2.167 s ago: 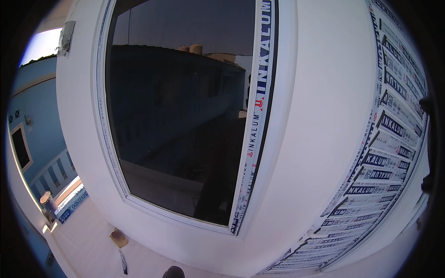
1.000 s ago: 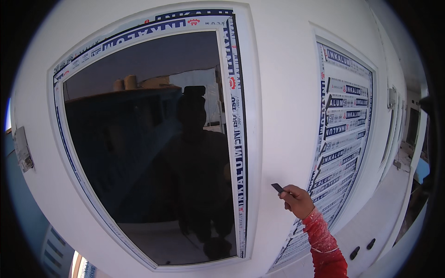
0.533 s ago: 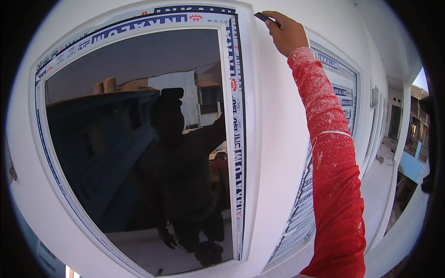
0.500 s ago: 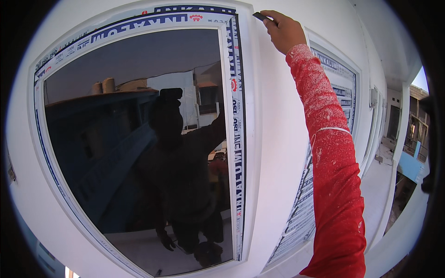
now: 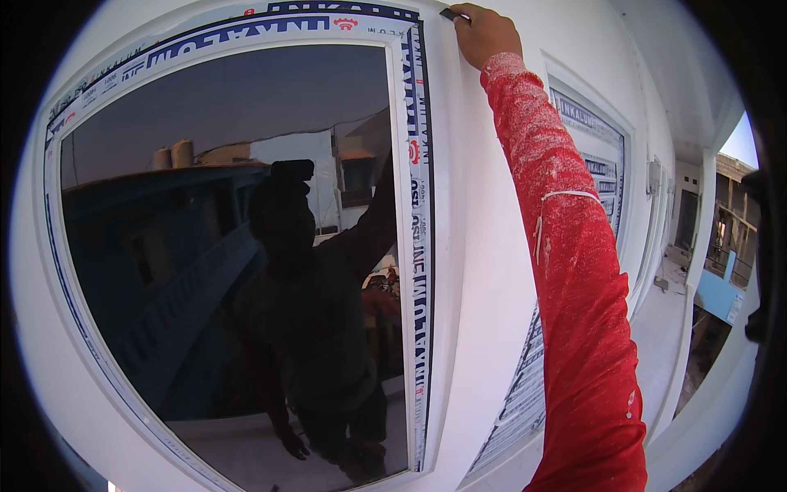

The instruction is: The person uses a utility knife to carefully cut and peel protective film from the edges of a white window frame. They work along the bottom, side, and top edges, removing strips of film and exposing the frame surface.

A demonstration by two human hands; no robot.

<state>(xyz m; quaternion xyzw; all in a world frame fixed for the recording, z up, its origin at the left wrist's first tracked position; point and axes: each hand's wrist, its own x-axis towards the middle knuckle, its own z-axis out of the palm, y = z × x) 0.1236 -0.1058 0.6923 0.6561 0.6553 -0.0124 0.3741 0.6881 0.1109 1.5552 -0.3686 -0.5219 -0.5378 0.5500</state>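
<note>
My right hand (image 5: 488, 39) is raised at the top of the head view, with the fingers closed around a small dark flat tool (image 5: 448, 14). The tool points left, toward the upper right corner of the window (image 5: 213, 312), at the edge of the white wall (image 5: 500, 205). I cannot tell whether its tip touches the surface. My left hand is outside the view; I cannot tell its state.

The right arm, in a red sleeve (image 5: 586, 320), extends upward from the lower edge. Pale dust covers the upper part of the sleeve, and a white string (image 5: 571, 194) encircles it.

Printed blue and white film (image 5: 420, 328) lines the top and right sides of the window frame (image 5: 400, 148). The dark glass shows a reflection (image 5: 316, 328) of a person with one arm raised. A slatted panel (image 5: 525, 402) stands to the right, partly behind the sleeve; farther right runs a walkway (image 5: 656, 353).
</note>
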